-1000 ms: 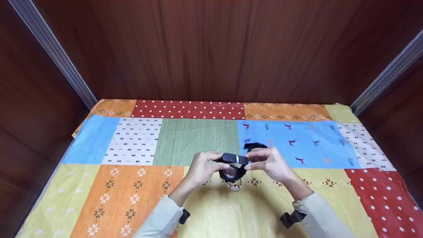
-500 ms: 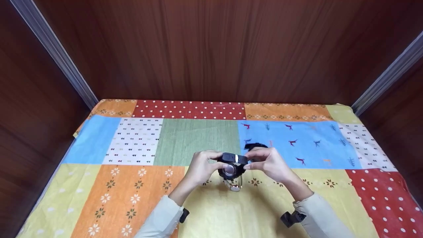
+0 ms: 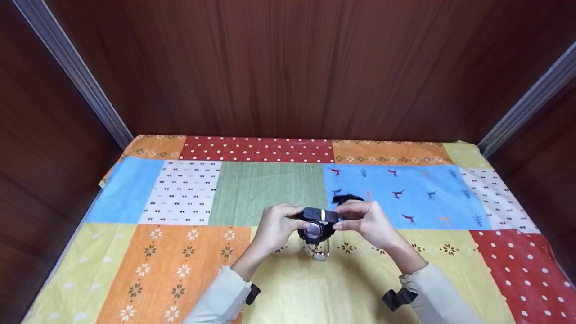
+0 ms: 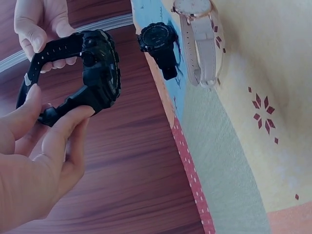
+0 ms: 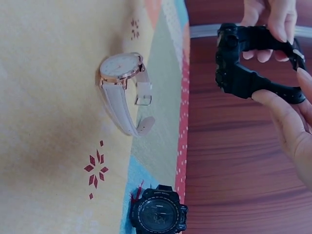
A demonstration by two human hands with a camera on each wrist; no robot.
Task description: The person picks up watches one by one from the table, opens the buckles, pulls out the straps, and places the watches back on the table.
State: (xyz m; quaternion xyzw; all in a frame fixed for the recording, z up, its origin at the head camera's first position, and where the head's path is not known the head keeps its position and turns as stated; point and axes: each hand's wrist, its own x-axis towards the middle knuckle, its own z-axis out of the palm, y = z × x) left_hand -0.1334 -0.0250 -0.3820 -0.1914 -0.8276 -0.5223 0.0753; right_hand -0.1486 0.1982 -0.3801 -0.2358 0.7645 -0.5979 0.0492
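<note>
A chunky black digital wristwatch (image 4: 100, 68) is held up off the cloth, its strap (image 3: 312, 214) bent round into a loop with a silver buckle. My left hand (image 3: 277, 227) grips one side of the strap, close to the case. From the other side, my right hand (image 3: 371, 225) pinches the strap near the buckle, thumb and fingers meeting across it. In the left wrist view, the right hand (image 4: 41, 27) shows behind the strap. The watch face points away from the head camera, so its metal back (image 3: 313, 231) shows.
Below the held watch, a rose-gold watch (image 5: 119, 68) with a pale strap stands on the patchwork tablecloth (image 3: 288, 288). Another black digital watch (image 5: 157, 214) lies beyond the right hand on the blue patch. Brown wood panels (image 3: 288, 67) enclose the table's back and sides.
</note>
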